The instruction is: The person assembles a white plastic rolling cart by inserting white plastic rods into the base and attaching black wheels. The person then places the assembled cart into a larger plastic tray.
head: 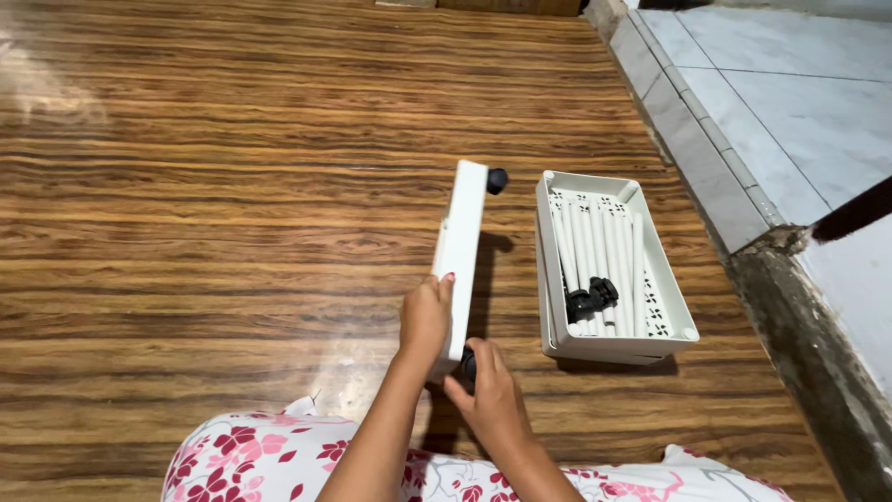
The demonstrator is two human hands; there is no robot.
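On the wooden floor [232, 232], fingers [444, 284] clasping an upright white tray [462, 242].

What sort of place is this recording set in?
Probably a home floor: glossy wood-grain vinyl flooring, a pale tiled step, and the person's floral-print clothing suggesting they sit on the ground.

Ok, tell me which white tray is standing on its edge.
The white tray held by both hands, left of the other. It stands on edge with a black wheel at its far corner; the other tray lies flat, holding white tubes.
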